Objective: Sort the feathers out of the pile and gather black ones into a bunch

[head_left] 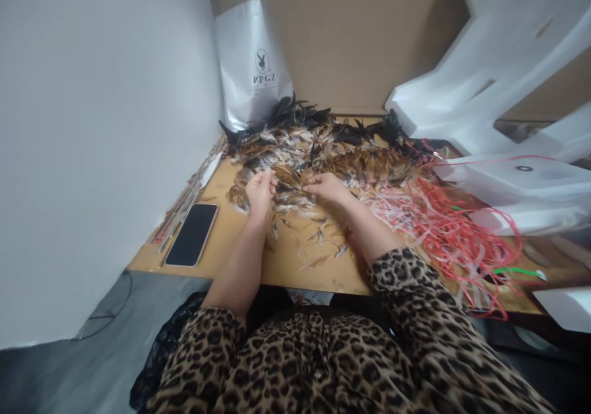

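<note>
A wide heap of brown, white and black feathers (323, 146) lies across the far part of a wooden table (286, 260). My left hand (259, 191) is at the heap's near edge, fingers curled round a small bunch of brown feathers (289, 183). My right hand (327, 187) pinches the other end of the same bunch, fingers pressed together. Loose feather bits are scattered on the table in front of both hands. My sleeves are leopard print.
A black phone (192, 234) lies at the left, beside thin sticks (184, 202) along the wall. A tangle of red and pink cords (443, 229) fills the right. A white bag (252, 63) stands at the back; white foam pieces (508, 94) are stacked on the right.
</note>
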`<state>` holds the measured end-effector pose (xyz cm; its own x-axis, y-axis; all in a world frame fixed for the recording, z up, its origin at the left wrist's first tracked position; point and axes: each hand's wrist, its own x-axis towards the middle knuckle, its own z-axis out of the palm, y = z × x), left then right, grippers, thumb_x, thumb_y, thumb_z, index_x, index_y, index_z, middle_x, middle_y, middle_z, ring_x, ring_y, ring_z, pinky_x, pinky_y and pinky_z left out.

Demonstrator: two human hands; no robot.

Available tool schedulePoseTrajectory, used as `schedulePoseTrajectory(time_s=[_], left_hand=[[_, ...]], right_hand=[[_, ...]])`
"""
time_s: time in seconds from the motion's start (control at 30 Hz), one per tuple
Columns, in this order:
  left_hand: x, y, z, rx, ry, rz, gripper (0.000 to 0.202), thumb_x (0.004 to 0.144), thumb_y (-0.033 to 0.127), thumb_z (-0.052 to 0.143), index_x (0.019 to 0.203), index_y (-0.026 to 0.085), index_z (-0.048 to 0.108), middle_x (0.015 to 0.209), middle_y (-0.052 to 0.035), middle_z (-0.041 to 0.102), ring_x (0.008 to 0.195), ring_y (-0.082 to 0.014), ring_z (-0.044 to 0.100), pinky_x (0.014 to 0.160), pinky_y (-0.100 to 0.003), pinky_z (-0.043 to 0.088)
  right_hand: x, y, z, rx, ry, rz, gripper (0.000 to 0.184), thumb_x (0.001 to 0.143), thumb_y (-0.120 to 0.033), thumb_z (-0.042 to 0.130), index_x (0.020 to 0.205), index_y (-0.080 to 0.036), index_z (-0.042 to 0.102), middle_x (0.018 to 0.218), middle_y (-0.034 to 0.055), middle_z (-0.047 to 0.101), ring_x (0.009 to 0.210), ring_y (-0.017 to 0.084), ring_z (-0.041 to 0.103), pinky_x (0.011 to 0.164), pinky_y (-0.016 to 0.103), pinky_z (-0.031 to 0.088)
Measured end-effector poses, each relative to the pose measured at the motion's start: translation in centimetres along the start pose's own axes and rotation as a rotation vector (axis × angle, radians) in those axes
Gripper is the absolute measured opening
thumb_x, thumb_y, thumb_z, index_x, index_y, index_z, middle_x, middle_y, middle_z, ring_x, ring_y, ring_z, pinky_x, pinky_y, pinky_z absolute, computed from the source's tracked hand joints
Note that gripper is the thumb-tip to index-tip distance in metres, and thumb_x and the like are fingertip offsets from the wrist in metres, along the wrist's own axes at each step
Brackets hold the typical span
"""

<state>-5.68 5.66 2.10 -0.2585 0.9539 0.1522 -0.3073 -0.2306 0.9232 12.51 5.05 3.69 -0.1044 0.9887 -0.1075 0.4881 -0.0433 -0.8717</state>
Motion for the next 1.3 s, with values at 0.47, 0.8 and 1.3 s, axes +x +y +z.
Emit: schedulePoseTrajectory(time_s=[0.47,0.8,1.3], left_hand=[[-0.7,0.0,0.6,0.073,-0.119,-0.029,0.030,0.072,0.043,0.062,0.076,0.013,0.061,0.054,0.0036,0.050,0.037,-0.0014,0.035,0.034,-0.017,0.020],[-1.1,-0.7,0.9,0.085,-0.243,-0.064,0.031,0.072,0.044,0.061,0.077,0.013,0.062,0.054,0.0031,0.051,0.036,-0.0014,0.034,0.034,-0.017,0.017],[-1.7,-0.8,1.2,0.121,-0.328,-0.121,0.031,0.071,0.043,0.062,0.075,0.013,0.062,0.052,0.0035,0.049,0.035,-0.0012,0.032,0.034,-0.018,0.018]], right_hand=[[-1.6,2.3,-2.5,0.108,0.115,-0.043,0.029,0.062,-0.038,0.064,0.071,-0.011,0.063,0.054,-0.0015,0.054,0.047,0.005,0.039,0.047,0.020,0.031],[-0.5,3.8,-1.8,0.124,0.064,-0.024,0.028,0.062,-0.037,0.064,0.073,-0.011,0.065,0.060,0.0000,0.059,0.052,0.007,0.045,0.054,0.020,0.036],[0.3,3.5,-0.7,0.127,-0.090,0.006,0.027,0.055,-0.029,0.069,0.075,-0.012,0.063,0.058,-0.0027,0.056,0.049,0.006,0.043,0.049,0.019,0.034]])
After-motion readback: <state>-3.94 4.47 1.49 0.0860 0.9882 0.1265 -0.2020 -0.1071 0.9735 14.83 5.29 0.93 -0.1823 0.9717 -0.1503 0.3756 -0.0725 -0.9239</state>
